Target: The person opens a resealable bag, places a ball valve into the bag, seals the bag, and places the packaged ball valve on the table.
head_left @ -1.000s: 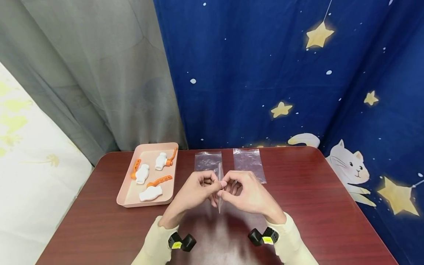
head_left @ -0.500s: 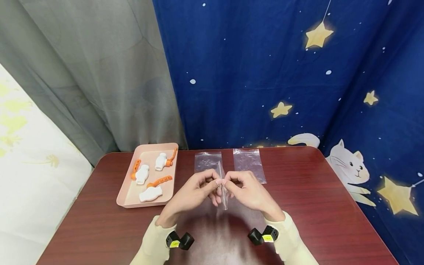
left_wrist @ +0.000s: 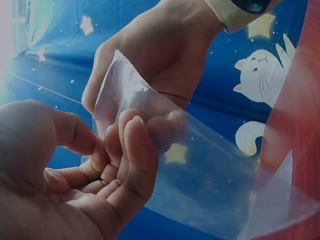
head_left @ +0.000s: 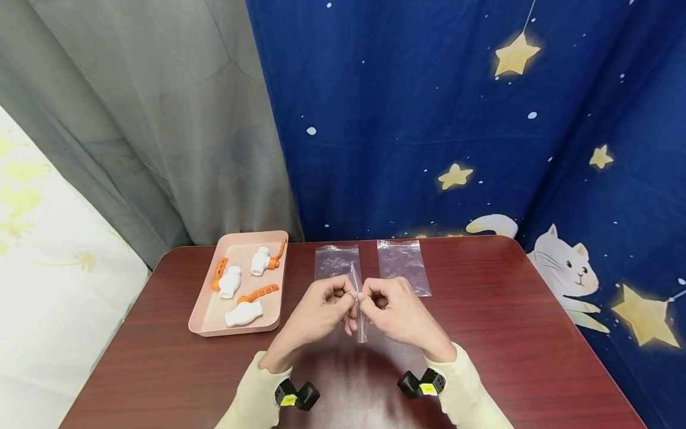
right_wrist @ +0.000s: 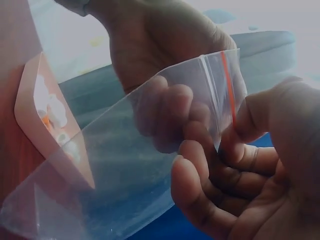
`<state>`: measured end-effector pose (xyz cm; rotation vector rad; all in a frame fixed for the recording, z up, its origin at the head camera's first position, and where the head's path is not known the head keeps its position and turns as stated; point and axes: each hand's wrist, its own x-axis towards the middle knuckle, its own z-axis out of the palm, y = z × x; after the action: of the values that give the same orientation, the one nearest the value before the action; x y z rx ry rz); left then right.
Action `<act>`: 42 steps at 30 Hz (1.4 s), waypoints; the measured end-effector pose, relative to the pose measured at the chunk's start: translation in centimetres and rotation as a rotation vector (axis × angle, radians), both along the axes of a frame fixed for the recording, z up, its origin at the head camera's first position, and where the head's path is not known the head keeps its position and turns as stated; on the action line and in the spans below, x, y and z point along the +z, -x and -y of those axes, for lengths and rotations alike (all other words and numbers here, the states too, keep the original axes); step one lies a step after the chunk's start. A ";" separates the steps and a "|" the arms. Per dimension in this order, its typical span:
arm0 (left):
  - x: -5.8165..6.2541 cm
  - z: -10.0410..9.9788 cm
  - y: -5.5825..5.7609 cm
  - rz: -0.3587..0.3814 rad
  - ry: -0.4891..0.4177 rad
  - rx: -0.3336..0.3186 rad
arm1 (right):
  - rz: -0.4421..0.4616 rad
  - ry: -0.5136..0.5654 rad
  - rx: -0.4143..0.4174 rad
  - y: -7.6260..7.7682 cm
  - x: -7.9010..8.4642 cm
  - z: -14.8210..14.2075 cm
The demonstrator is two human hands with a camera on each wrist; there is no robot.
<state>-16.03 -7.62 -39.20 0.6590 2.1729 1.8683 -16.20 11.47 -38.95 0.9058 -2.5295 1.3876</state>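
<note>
Here, left hand [head_left: 321,307] and right hand [head_left: 399,311] both curled, pinching clear zip bag [right_wrist: 115,165] near red strip [right_wrist: 229,85].

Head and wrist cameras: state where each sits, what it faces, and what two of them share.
Head: worn on the head, facing forward and down at the table; left hand, right hand, sleeves show.
Left wrist: on that wrist, facing right past the clear bag toward a printed cat; both hands show.
Right wrist: on that wrist, facing left past the bag toward the tray; both hands show.
Head and right wrist share the tray.
</note>
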 end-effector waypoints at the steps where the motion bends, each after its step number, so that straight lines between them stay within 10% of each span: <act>1: 0.0 0.0 0.0 0.003 0.017 0.011 | -0.018 -0.012 -0.012 0.0 0.0 0.0; 15: 0.0 -0.3 -0.3 -0.022 0.059 0.123 | -0.022 -0.011 -0.076 -0.2 0.2 0.0; 23: -0.1 -0.1 -0.2 0.008 0.110 0.075 | -0.043 -0.034 -0.075 -0.1 0.3 -0.2; 42: 1.2 3.0 0.3 0.046 0.415 0.234 | -0.170 -0.269 -0.264 -0.2 1.1 -2.1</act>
<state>-16.35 -10.66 -38.00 0.2872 2.5849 1.4294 -16.02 13.53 -37.88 0.6604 -2.6250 0.8732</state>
